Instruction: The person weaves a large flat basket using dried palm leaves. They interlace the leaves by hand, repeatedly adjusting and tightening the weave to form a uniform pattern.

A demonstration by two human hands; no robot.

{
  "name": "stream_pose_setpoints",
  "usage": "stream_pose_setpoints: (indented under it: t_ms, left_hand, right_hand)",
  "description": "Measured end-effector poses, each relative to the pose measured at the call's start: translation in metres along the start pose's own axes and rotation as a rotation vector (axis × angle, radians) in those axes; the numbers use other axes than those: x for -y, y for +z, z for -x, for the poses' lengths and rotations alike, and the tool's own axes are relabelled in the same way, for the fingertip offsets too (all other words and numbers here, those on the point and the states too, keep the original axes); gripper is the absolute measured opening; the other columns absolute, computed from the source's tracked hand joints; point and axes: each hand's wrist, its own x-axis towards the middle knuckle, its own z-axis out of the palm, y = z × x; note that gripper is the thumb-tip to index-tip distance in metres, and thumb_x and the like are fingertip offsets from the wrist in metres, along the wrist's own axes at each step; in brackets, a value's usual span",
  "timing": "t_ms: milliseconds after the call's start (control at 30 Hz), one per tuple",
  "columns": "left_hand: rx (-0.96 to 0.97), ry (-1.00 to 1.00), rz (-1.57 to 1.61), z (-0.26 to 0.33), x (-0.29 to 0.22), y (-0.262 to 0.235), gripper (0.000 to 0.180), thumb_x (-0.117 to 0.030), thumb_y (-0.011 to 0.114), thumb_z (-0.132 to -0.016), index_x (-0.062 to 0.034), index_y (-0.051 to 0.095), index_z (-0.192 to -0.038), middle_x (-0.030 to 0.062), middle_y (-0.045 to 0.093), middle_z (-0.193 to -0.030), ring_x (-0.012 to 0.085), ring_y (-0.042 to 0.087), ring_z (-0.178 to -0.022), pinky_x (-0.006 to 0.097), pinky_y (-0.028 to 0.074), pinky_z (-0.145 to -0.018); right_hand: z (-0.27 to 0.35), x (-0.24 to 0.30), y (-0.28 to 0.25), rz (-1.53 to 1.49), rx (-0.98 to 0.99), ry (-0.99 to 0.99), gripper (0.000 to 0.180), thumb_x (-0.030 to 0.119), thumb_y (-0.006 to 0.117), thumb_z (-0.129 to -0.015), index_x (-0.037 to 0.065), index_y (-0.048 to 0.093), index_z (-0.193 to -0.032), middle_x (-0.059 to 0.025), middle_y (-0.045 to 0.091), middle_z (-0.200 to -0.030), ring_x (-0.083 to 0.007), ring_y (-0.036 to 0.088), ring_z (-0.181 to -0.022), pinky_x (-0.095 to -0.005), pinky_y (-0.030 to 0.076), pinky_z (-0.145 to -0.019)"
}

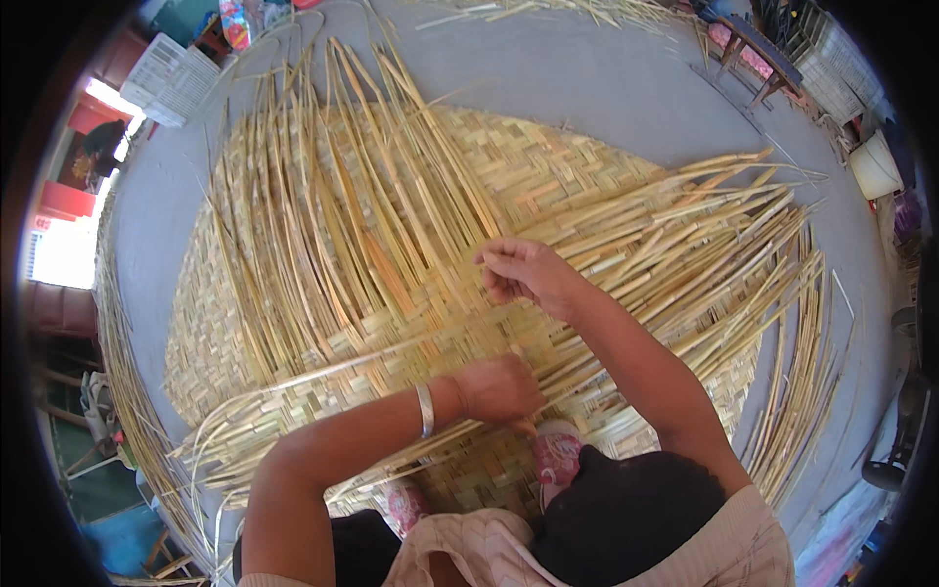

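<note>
A large mat of flat, straw-coloured reed strips [548, 161] in a diagonal weave lies below me. Loose strip ends [333, 210] fan out at the far left, and more strips [704, 235] spread to the right. My left hand [499, 389], with a silver bracelet at its wrist, rests low over the weave; its fingers curl downward and what they grip is hidden. Just above it, my right hand [533, 277] hovers with thumb and fingers pinched together. A pale strip [391, 347], partly blurred, runs from the left toward both hands; whether either holds it is unclear.
My pink shoes [558, 452] rest on the mat's near part. Loose reeds [797, 362] lie along the right on the grey floor [548, 73]. A wooden bench [758, 54] and a white bucket [873, 166] stand at right, a white crate [171, 78] at far left.
</note>
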Motion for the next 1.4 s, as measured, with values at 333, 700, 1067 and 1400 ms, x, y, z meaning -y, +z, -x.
stream_pose_setpoints:
  t_ms: [333, 700, 1067, 1400]
  left_hand:
    - [0.342, -0.105, 0.080, -0.013, -0.021, 0.011, 0.049, -0.059, 0.057, -0.080, -0.0114, 0.052, -0.069, 0.0036, 0.058, -0.067, 0.0231, 0.060, -0.068, 0.036, 0.048, -0.060]
    - [-0.761, -1.204, 0.600, 0.004, 0.007, -0.003, 0.017, -0.020, 0.061, -0.090, -0.0063, 0.062, -0.101, 0.0061, 0.061, -0.097, 0.0172, 0.057, -0.083, 0.031, 0.048, -0.075]
    - [-0.856, -1.097, 1.954, 0.011, 0.014, 0.006, 0.021, -0.025, 0.059, -0.094, -0.0060, 0.064, -0.103, -0.0006, 0.064, -0.080, 0.0100, 0.060, -0.071, 0.026, 0.051, -0.065]
    - [-0.961, -0.784, 2.260, 0.004, 0.009, 0.004, 0.023, -0.019, 0.062, -0.091, -0.0061, 0.060, -0.109, -0.0003, 0.065, -0.089, 0.0121, 0.061, -0.071, 0.031, 0.055, -0.072]
  right_hand:
    - [0.017, -0.053, 0.019, 0.404, 0.171, 0.258, 0.029, 0.036, 0.068, -0.087, 0.009, 0.061, -0.079, 0.0019, 0.057, -0.065, -0.0064, 0.052, -0.059, -0.0222, 0.041, -0.052]
    - [0.024, -0.031, -0.024, -0.018, -0.079, 0.091, 0.024, 0.030, 0.067, -0.088, 0.009, 0.066, -0.098, 0.0012, 0.063, -0.080, -0.0085, 0.060, -0.072, -0.0219, 0.050, -0.068]
    - [0.035, -0.042, -0.024, -0.187, -0.063, 0.109, 0.021, 0.022, 0.065, -0.090, 0.007, 0.065, -0.104, 0.0027, 0.063, -0.082, -0.0064, 0.060, -0.071, -0.0221, 0.051, -0.070]
    - [0.036, -0.043, -0.018, -0.258, -0.012, 0.001, 0.020, 0.026, 0.068, -0.087, 0.010, 0.067, -0.100, 0.0026, 0.063, -0.081, -0.0070, 0.055, -0.071, -0.0226, 0.045, -0.065]
